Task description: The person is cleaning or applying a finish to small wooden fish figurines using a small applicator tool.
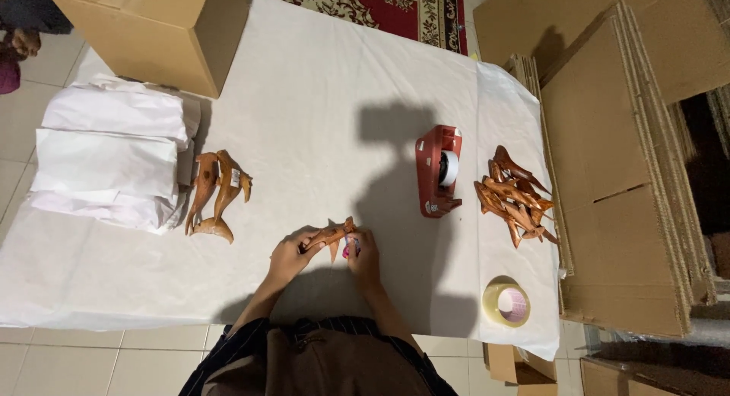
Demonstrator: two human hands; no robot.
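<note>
Near the 6 o'clock edge of the paper-covered table (319,84), the left hand (287,258) is closed around the tail end of a wooden dolphin carving (328,235), while the right hand (365,255) pinches a small pink item (350,248) against its other end; what that pink thing is cannot be made out. At 9 o'clock lie 2 finished-looking carvings (217,192), 1 apparently bearing a small tag, beside stacked white paper (110,156). At 3 o'clock a pile of carvings (513,198) waits, seemingly untagged, so I judge most of the work remains. A red tape dispenser (439,171) sits at 2 o'clock, a clear tape roll (507,302) at 4 o'clock, a cardboard box (152,31) at 11 o'clock. Fingertips are too small to read precisely.
</note>
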